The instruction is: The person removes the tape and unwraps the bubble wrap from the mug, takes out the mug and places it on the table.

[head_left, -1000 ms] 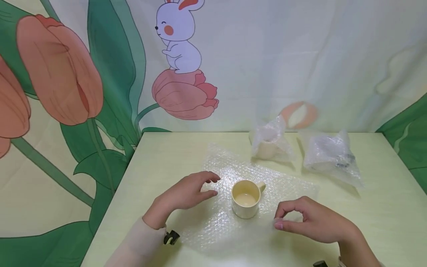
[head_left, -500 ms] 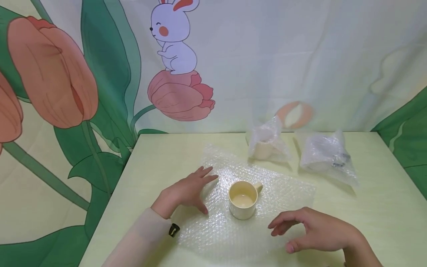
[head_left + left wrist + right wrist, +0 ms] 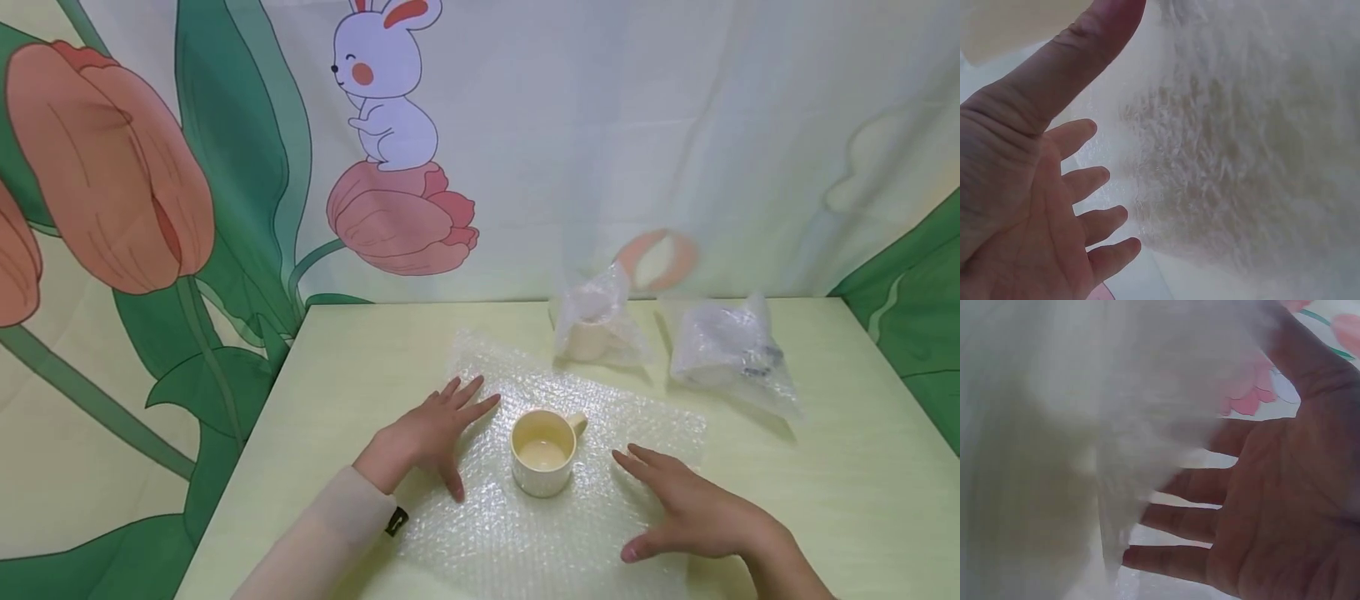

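Note:
A pale yellow mug (image 3: 542, 482) stands upright, handle to the upper right, on a sheet of bubble wrap (image 3: 570, 542). To the mug's left, my left hand (image 3: 431, 437) spreads its fingers over the wrap; whether they press on it cannot be told. My right hand (image 3: 693, 512) is over the sheet's right side, thumb apart from the straight fingers, the mug a short way off. In the left wrist view bubble wrap (image 3: 1210, 156) lies beyond the extended fingers. The right wrist view has blurred wrap (image 3: 1147, 400) covering some fingertips of the right hand (image 3: 1272, 487).
Two bubble-wrap bundles stand at the back right of the table (image 3: 360, 350): one holds a cup-like thing (image 3: 591, 337), the other bundle (image 3: 723, 350) has unclear contents. A printed cloth (image 3: 555, 125) hangs behind the table's far edge.
The right hand has let go of the bubble wrap's right edge, opened its fingers and moved over the sheet. The left hand has spread its fingers. The mug stays on the wrap.

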`<state>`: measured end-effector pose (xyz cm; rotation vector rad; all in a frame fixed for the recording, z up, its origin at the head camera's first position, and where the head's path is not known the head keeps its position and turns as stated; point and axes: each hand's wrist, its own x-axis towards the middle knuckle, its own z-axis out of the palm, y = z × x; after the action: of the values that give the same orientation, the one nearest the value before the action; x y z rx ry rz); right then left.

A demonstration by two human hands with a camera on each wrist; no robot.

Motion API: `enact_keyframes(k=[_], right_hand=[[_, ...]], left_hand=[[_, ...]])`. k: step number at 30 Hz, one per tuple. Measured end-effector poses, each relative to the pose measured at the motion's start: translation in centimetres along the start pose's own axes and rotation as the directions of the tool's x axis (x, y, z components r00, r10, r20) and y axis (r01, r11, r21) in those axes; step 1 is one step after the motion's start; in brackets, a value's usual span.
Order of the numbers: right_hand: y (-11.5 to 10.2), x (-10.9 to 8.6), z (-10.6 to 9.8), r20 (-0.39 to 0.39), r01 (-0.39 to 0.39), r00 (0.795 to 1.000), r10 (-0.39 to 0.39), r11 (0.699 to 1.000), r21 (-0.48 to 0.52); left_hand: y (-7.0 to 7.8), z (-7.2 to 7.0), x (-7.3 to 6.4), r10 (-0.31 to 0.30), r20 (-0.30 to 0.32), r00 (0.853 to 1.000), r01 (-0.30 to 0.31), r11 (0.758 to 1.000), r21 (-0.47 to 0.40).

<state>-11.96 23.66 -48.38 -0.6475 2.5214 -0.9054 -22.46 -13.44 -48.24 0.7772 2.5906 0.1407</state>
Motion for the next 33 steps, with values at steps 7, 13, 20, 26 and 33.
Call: enact_keyframes(k=[7,13,20,26,33], right_hand=[[-0.1,0.9,1.2,0.063,-0.111,0.992,0.111,0.994,-0.016],[-0.6,1.5,1.8,0.044,-0.116,0.992,0.121,0.989,-0.092],[-1.1,2.2,2.4,0.044,-0.143,0.986,0.158,0.959,-0.244],[-1.4,2.2,2.4,0.057,-0.167,0.981,0.186,0.953,-0.251],[-1.1,2.3,2.0,0.069,-0.136,0.985,0.158,0.957,-0.258]], left_hand=[[0.0,0.6,0.3,-0.032,0.012,0.999,0.032,0.999,-0.001],[0.1,0.6,0.2,-0.062,0.032,0.998,0.062,0.998,-0.009],[0.3,0.6,0.4,-0.080,0.044,0.996,0.080,0.997,0.010],[0.6,0.4,0.4,-0.096,0.049,0.994,0.095,0.995,0.023],[0.6,0.6,0.2,-0.094,0.040,0.995,0.095,0.996,-0.004]])
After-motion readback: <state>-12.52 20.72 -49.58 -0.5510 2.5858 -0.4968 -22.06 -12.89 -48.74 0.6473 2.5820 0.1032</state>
